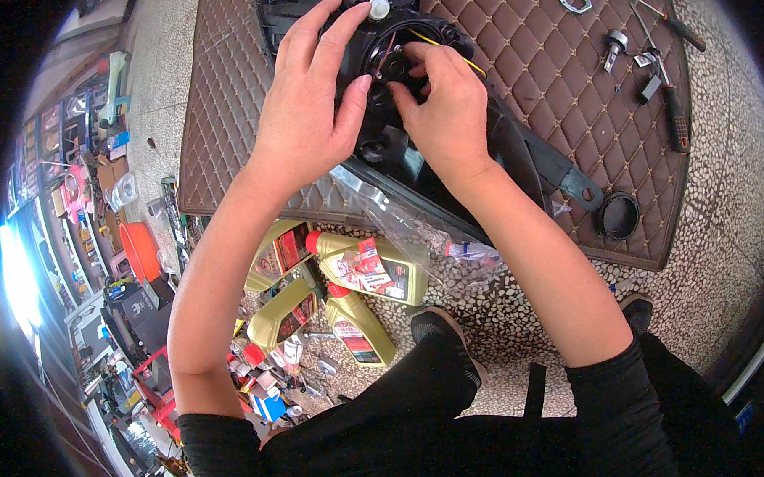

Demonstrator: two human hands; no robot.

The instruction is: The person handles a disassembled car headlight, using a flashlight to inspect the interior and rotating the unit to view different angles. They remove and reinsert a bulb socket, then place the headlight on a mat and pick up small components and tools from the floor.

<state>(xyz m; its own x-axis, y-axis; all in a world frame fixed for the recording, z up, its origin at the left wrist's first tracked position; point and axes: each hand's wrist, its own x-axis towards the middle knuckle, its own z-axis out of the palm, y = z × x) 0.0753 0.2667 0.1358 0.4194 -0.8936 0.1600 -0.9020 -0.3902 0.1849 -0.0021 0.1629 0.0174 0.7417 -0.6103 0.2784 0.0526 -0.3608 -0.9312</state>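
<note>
A black car headlight housing [514,162] lies with its back up on a brown quilted mat [552,56]. My left hand [306,115] rests along its left side, fingers spread, the fingertips close to a white round knob [379,8]. Over the round opening in the housing, my right hand [447,114] has its thumb and fingers bent together. Whatever they grip inside is hidden by the hand. A yellow wire [425,38] runs out past the right fingers, and a thin reddish wire [389,45] shows in the opening between the hands.
On the mat's right lie screwdrivers [677,115], a metal ring [575,0], a small bulb-like part [615,47] and a black round cap [618,215]. Clear plastic film [398,213] hangs at the front edge. Below are yellow-green bottles [375,268]; an orange bucket [138,251] stands left.
</note>
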